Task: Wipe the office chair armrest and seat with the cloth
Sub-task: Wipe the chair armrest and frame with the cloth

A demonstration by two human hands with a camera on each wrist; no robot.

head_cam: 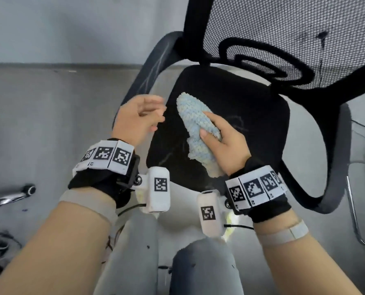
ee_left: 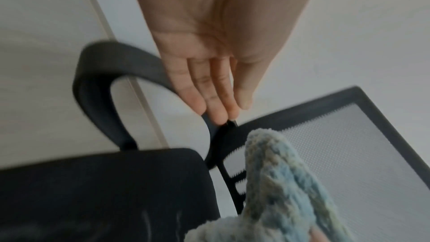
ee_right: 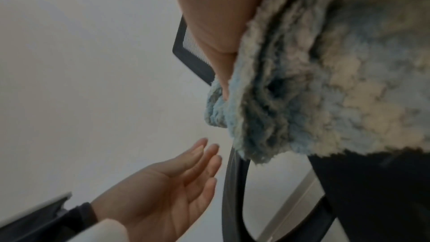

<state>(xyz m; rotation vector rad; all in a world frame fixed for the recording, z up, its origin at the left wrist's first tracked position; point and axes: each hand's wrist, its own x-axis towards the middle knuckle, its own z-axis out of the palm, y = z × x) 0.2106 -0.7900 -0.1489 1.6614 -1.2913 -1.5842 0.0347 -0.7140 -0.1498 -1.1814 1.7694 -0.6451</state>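
Note:
A fluffy light-blue cloth (head_cam: 195,126) (ee_left: 284,187) (ee_right: 325,80) is held by my right hand (head_cam: 222,137), thumb on top, just above the black seat (head_cam: 251,116) of the office chair. My left hand (head_cam: 141,116) (ee_left: 221,84) (ee_right: 177,178) hovers with straight fingers, empty, beside the left armrest (head_cam: 147,69) (ee_left: 97,65), a dark curved loop with pale streaks. The mesh backrest (head_cam: 283,28) (ee_left: 337,144) rises behind the seat. The right armrest (head_cam: 334,167) curves at the right.
Grey floor surrounds the chair, with a pale wall behind it. The chrome base of another chair (head_cam: 9,196) lies at the left. A metal frame leg (head_cam: 356,209) stands at the right edge. My grey-trousered knees (head_cam: 202,267) are at the bottom.

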